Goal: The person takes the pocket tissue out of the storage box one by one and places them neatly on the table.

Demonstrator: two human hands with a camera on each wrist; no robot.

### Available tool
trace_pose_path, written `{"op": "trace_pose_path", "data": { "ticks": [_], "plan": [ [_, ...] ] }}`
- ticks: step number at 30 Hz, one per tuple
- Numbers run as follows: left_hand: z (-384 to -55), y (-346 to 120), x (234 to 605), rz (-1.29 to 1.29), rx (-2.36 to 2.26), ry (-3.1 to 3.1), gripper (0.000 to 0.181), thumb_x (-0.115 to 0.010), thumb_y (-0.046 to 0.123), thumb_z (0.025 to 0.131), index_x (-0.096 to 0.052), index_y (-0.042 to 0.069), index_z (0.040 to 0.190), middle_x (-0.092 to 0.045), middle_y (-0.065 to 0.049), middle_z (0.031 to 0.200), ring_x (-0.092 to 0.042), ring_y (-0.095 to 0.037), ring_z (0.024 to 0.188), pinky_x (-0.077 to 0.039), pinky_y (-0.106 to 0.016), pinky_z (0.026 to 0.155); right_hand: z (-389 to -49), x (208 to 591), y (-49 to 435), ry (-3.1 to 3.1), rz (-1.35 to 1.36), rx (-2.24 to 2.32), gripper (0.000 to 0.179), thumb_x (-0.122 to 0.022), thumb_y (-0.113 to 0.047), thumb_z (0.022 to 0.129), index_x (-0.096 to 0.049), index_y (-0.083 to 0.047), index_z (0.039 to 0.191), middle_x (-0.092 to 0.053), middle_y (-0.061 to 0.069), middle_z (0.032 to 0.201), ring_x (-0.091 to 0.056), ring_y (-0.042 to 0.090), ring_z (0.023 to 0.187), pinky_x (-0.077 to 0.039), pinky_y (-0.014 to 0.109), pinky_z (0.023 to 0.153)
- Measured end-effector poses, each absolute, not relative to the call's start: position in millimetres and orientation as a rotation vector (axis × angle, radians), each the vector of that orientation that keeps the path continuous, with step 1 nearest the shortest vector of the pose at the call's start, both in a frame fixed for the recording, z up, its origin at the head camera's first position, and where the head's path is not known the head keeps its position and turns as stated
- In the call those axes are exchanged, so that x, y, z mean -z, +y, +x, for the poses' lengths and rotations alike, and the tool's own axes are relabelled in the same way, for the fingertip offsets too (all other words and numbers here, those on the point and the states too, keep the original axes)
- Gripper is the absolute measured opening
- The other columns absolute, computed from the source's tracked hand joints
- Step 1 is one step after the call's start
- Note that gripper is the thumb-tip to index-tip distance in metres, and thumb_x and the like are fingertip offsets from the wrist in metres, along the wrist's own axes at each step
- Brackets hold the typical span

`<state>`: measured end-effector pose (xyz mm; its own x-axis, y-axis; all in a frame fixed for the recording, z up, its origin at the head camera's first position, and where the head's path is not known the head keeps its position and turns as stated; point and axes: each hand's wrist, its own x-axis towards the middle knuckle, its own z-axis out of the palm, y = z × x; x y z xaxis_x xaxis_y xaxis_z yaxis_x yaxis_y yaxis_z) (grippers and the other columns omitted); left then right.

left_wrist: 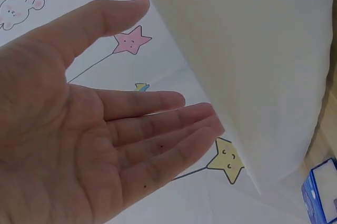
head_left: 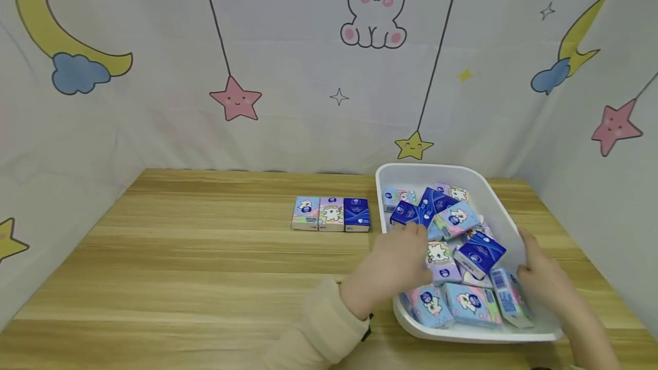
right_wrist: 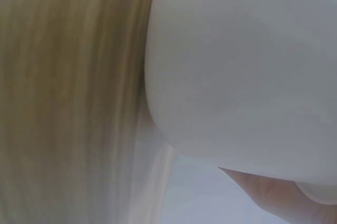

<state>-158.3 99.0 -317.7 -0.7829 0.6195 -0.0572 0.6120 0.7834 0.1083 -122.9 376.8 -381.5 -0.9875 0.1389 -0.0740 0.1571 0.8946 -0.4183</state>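
A white plastic basin on the table holds many small tissue packs, some dark blue, others pastel with a white cartoon character. My left hand reaches over the basin's left rim, near a dark blue pack. In the left wrist view, that palm shows bare with fingers extended; the fingertips lie right at the rim. At the right side, my right hand grips the rim, thumb on the inner side. Only part of this hand shows in the right wrist view, beside the basin's outer wall.
Left of the basin, three tissue packs stand side by side in a row: light blue, purple and dark blue. The wood-grain table is enclosed by a white printed cloth at the back and sides.
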Motion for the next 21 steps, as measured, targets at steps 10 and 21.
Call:
{"op": "trace_pose_path", "data": {
  "ticks": [10,21],
  "plan": [
    [-149.8,115.6,330.7,0.956,0.077,2.86,0.074,-0.07,0.062,0.075,-0.054,0.015,0.13,-0.056,0.004,0.116,-0.056,-0.01,0.101,-0.054,-0.024,0.065,-124.1,382.8,377.3,3.022,0.234,0.675,0.074,-0.039,-0.001,0.089,0.003,0.006,0.15,-0.038,0.049,0.128,-0.046,0.065,0.11,-0.043,0.071,0.081],
    [-144.1,127.7,342.6,0.928,0.127,2.844,0.072,-0.073,0.066,0.069,-0.061,0.017,0.12,-0.058,0.004,0.11,-0.053,-0.009,0.094,-0.05,-0.024,0.069,-122.8,380.4,375.5,3.058,0.207,0.648,0.072,-0.04,0.001,0.088,-0.001,0.009,0.148,-0.04,0.049,0.126,-0.048,0.064,0.108,-0.043,0.07,0.081]
  ]
}}
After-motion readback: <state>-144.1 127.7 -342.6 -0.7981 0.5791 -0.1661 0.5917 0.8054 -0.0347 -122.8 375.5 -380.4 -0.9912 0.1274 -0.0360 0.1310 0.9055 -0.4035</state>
